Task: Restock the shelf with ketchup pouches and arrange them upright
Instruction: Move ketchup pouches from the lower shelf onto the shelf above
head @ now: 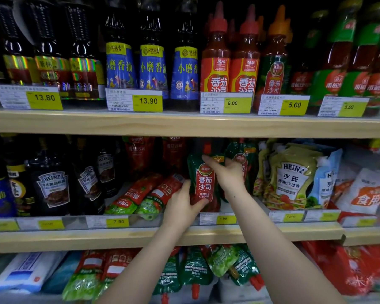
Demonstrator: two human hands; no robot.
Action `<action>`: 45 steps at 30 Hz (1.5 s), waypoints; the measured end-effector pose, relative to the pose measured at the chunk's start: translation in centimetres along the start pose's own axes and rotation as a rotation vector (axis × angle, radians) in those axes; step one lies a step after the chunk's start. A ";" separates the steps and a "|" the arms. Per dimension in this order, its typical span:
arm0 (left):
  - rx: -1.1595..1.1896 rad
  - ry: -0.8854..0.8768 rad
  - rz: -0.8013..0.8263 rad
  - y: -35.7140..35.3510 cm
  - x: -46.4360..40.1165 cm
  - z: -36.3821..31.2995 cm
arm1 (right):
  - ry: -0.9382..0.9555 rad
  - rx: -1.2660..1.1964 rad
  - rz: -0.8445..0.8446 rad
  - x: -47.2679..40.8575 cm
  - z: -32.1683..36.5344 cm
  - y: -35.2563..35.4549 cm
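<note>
Fingers (198, 204) of the left hand (181, 207) curl round the lower edge of the green ketchup pouch (204, 183), thumb on its front at about 6 o'clock of the label. Two red pouches (145, 195) lie flat at its 9 o'clock, long axes tilted. The held pouch stands near upright on the middle shelf (75, 236), long axis running 12 to 6. At its 1 o'clock the right hand (227, 174) rests straight fingers on the top corner, steadying it. Both hands touch it; the left bears it.
</note>
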State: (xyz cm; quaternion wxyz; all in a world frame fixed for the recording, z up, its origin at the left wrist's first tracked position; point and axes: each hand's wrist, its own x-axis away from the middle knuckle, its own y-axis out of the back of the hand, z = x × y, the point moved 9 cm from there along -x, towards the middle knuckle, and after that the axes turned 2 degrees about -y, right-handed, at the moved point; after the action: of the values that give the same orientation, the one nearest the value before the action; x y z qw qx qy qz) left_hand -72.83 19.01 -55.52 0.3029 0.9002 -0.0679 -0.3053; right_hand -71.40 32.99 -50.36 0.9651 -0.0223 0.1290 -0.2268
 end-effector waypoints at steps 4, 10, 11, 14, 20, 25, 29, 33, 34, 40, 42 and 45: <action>0.023 0.004 0.006 0.1 0.0 0.0 | -0.065 -0.027 -0.004 -0.1 -0.4 -0.1; -0.072 0.062 -0.026 -0.1 0.7 -0.4 | 0.146 0.402 0.057 2.1 0.3 3.8; -0.067 0.084 -0.038 -0.2 0.6 -0.5 | 0.215 0.570 0.008 2.8 0.2 5.7; -0.037 0.132 -0.056 -0.7 0.2 -0.6 | 0.331 0.940 -0.062 4.6 -0.9 10.1; 0.000 0.223 -0.053 -2.3 -2.1 0.1 | 0.385 1.156 -0.072 5.5 -2.7 11.8; 0.013 0.277 -0.029 -3.5 -4.1 0.8 | 0.369 1.213 -0.055 4.9 -3.5 11.6; 0.024 0.285 -0.018 -4.0 -5.0 0.9 | 0.406 1.196 -0.071 4.9 -3.7 11.8; 0.042 0.295 -0.019 -4.2 -5.0 1.2 | 0.446 1.205 -0.102 4.9 -3.7 11.7; 0.054 0.307 -0.019 -4.2 -4.8 1.3 | 0.456 1.209 -0.109 5.1 -3.6 11.6; -0.050 0.170 -0.026 0.0 -3.2 1.6 | 0.454 1.239 -0.055 6.1 -3.6 10.7; -0.113 0.153 -0.030 2.2 -2.6 2.7 | 0.417 1.241 0.006 5.9 -4.0 9.9; -0.093 0.136 0.042 2.8 -2.3 3.4 | 0.294 1.208 0.040 4.4 -4.3 9.3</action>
State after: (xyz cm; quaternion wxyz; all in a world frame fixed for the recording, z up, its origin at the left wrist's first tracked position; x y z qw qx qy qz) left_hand -76.52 15.75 -54.81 0.3546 0.9022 -0.0517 -0.2400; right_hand -64.68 39.49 -56.51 0.7835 0.5615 0.1098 -0.2423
